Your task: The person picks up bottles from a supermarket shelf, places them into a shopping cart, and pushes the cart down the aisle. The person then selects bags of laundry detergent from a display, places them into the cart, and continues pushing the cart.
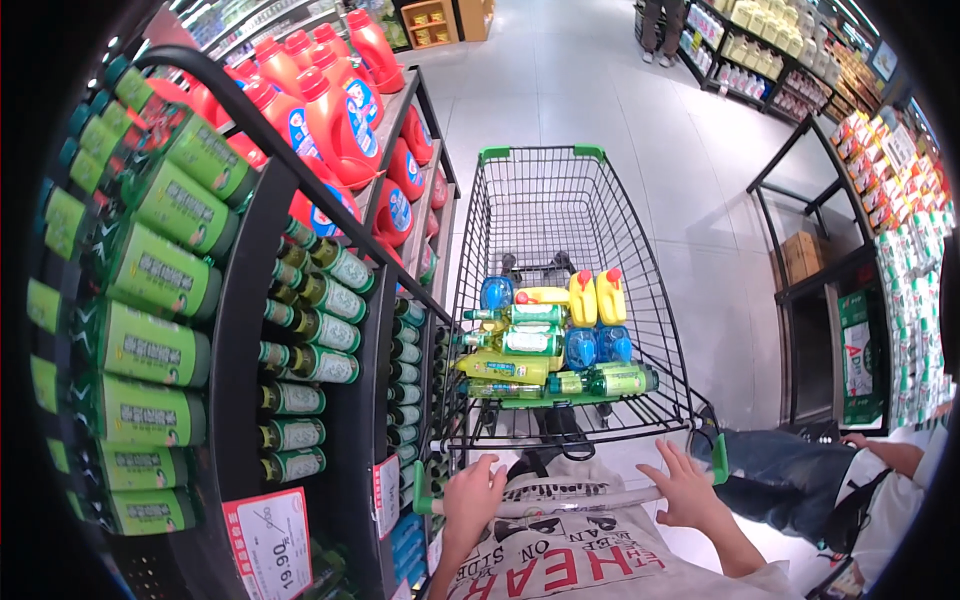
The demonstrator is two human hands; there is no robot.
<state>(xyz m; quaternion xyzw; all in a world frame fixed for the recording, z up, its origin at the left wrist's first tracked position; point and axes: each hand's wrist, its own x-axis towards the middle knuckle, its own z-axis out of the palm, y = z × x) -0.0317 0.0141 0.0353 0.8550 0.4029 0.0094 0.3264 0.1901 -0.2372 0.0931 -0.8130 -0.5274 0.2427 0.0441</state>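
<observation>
A wire shopping cart [574, 202] with green corners stands before me. My left hand [474, 491] rests at the left part of its handlebar [577, 501]; whether the fingers close around it is not clear. My right hand [681, 484] lies over the bar's right part, fingers spread. At the cart's near end lie green glass bottles [531, 341], a yellow squeeze bottle [514, 367], yellow jugs with red caps [583, 298] and blue bottles [582, 346]. A green bottle with a light green label [622, 380] lies at the near right of the pile.
Close on the left, a black shelf [244, 300] holds green bottles, with red detergent jugs [337, 127] beyond. A person in jeans [772, 469] is close on the right. Another person [660, 34] stands far ahead. A black rack [795, 292] and stacked packs [911, 300] line the right.
</observation>
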